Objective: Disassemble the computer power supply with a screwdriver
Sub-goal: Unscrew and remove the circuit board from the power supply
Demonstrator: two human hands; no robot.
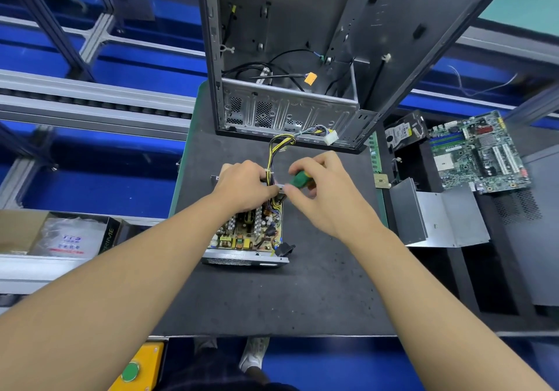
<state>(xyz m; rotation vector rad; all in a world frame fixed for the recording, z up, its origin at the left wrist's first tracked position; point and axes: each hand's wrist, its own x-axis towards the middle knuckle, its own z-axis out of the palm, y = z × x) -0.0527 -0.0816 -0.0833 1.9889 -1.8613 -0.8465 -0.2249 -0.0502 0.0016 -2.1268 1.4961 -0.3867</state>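
Observation:
The opened power supply [246, 236] lies on the dark mat [302, 294], its circuit board with coils and capacitors bare on top. A bundle of yellow and black wires [279, 145] runs from its far end toward the case. My left hand [245, 186] grips the far edge of the power supply where the wires leave it. My right hand [323, 192] holds a green-handled screwdriver [299, 178], its tip pointing left at that same far edge, close to the left fingers. The tip itself is hidden between the hands.
An empty computer case [302, 58] stands at the back of the mat. To the right lie a motherboard [479, 151], a hard drive [403, 132], a metal cover [435, 217] and a RAM stick [375, 151]. A cardboard box [57, 233] sits at the left.

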